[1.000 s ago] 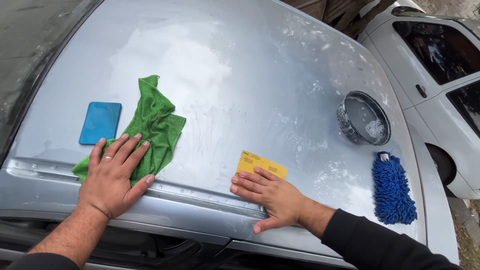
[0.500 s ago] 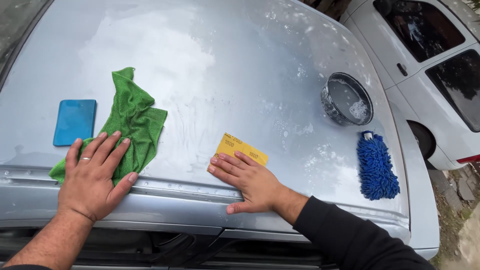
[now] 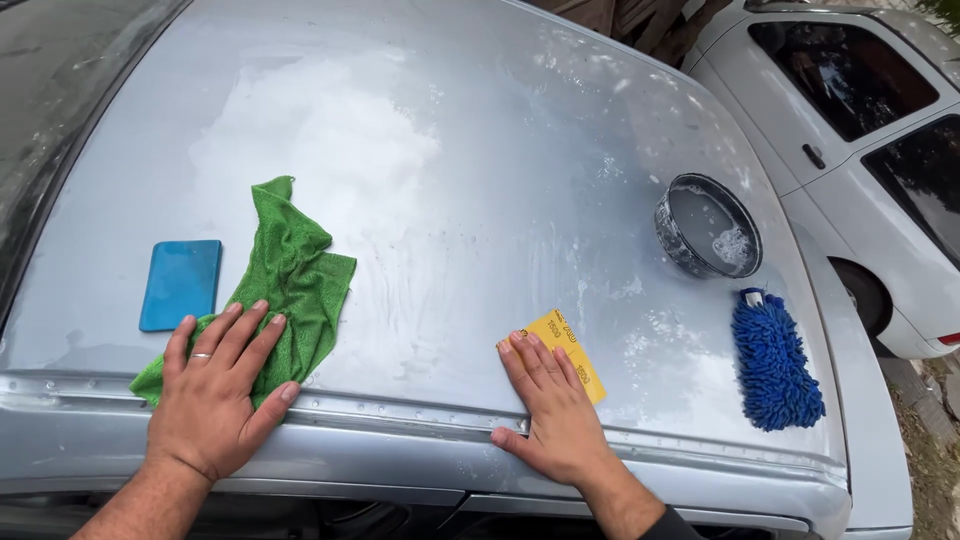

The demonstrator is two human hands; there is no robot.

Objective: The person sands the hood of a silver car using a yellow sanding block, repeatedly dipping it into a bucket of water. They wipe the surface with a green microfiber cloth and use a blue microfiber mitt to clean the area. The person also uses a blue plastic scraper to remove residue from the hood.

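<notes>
My left hand [image 3: 218, 395] lies flat, fingers spread, on the lower end of a crumpled green cloth [image 3: 290, 275] near the front edge of a wet silver car bonnet [image 3: 480, 160]. There is a ring on one finger. My right hand [image 3: 553, 415] presses flat on a yellow sheet of sandpaper [image 3: 570, 345], whose top corner pokes out beyond the fingertips. A blue rectangular block [image 3: 181, 283] rests just left of the cloth, apart from my hand.
A round dark bowl of soapy water [image 3: 708, 227] sits on the bonnet at the right, with a blue fluffy wash mitt [image 3: 775, 362] below it. A white car [image 3: 860, 130] is parked close on the right. Soapy streaks cover the panel's middle.
The view has shifted, so everything sits a little further right in frame than half a second ago. My right hand and the sandpaper have moved slightly along the bonnet edge. My left hand stays on the cloth.
</notes>
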